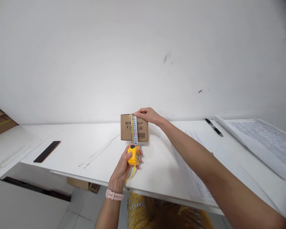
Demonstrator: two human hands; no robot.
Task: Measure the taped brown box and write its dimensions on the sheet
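A small brown cardboard box [124,131] with printed text, symbols and a barcode sits on the white table [154,168] close to the wall. My left hand [122,163] is closed around a yellow tape measure [133,156] in front of the box. Its white blade [135,133] runs out across the printed face, beside a strip of yellow-edged tape. At the box's far top edge, my right hand [149,114] presses the blade's end with its fingertips together. A yellow strap [131,175] hangs from the tape measure.
On the left lie a dark flat bar [47,151] and another cardboard box [0,122]. A black pen [214,127], printed sheets [196,171] and a plastic-wrapped stack [259,143] lie to the right. Below the table's front edge is a carton [79,183].
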